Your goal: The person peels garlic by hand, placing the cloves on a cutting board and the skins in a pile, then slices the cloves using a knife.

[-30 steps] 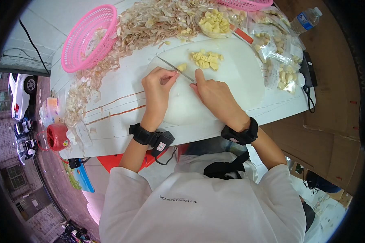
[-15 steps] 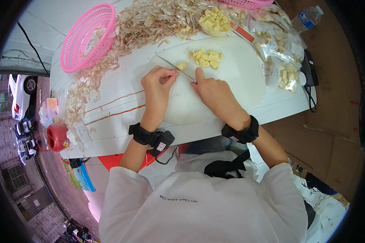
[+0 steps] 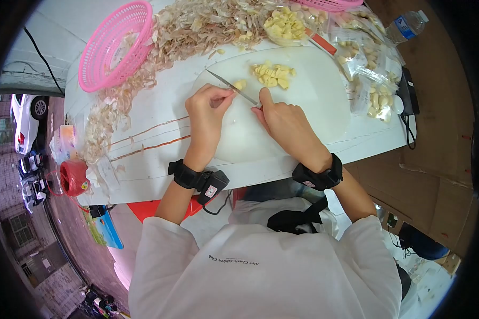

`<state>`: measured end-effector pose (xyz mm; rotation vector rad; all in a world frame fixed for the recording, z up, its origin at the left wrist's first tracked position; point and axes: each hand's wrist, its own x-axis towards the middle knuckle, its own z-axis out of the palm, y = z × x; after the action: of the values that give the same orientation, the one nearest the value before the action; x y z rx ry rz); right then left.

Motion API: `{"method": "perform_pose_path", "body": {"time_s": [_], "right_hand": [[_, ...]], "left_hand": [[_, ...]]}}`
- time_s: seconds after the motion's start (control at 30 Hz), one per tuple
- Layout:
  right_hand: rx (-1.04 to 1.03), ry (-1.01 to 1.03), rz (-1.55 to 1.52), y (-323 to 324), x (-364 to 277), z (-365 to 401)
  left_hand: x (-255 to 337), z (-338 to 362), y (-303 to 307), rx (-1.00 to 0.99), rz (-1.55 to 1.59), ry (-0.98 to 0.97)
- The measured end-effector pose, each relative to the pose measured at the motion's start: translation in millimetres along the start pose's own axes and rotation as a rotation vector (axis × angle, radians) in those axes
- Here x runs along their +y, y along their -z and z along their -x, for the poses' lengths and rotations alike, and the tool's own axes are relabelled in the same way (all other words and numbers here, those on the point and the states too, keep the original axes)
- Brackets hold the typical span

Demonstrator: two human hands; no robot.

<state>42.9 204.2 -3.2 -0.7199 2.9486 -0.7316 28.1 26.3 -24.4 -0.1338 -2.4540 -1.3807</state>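
Observation:
In the head view my right hand (image 3: 290,122) is closed round the handle of a small knife (image 3: 226,82), its blade pointing to the upper left over the white cutting board (image 3: 314,114). My left hand (image 3: 206,109) pinches a garlic clove against the near side of the blade; the fingertips mostly hide the clove. Just beyond the blade lies a cut garlic piece (image 3: 240,84). A small heap of chopped garlic (image 3: 272,74) sits farther up the board.
Dry garlic skins (image 3: 207,29) cover the table's back and left, beside a pink basket (image 3: 117,48). A container of cut garlic (image 3: 285,26) stands behind the board. Bagged garlic cloves (image 3: 378,101) and a water bottle (image 3: 407,26) are at the right; a red plastic roll (image 3: 74,177) is at the left.
The view has shifted slightly. Both hands and the knife keep nearly the same place, with the blade close to the left fingertips.

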Motion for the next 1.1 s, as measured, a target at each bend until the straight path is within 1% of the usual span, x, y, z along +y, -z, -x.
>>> {"method": "perform_pose_path", "body": {"time_s": [0.27,0.33,0.57,0.67,0.77,0.93,1.1], "right_hand": [[-0.01,-0.006,0.021,-0.3,-1.7,-0.6],[0.024,0.008,0.074,-2.9,-2.3,-1.0],[0.047,0.032,0.111,-5.1,-4.2,-3.6],[0.01,0.018,0.121,-4.5,-3.1,-4.2],[0.029,0.024,0.101,-3.3,-0.1,-3.2],[-0.002,0.012,0.02,1.4,-0.2,-1.3],[-0.005,0.014,-0.015,2.3,0.1,-1.6]], "left_hand": [[2.1,-0.2,0.3,0.001,0.006,0.008],[1.7,-0.1,0.2,-0.003,0.009,0.009],[1.9,0.1,0.6,-0.012,0.013,0.012],[2.7,-0.2,0.9,-0.011,0.009,0.016],[2.0,-0.1,-0.1,-0.005,0.014,0.016],[-0.2,-0.2,0.4,-0.006,0.009,-0.007],[2.4,0.1,0.3,-0.004,0.008,0.011]]}}
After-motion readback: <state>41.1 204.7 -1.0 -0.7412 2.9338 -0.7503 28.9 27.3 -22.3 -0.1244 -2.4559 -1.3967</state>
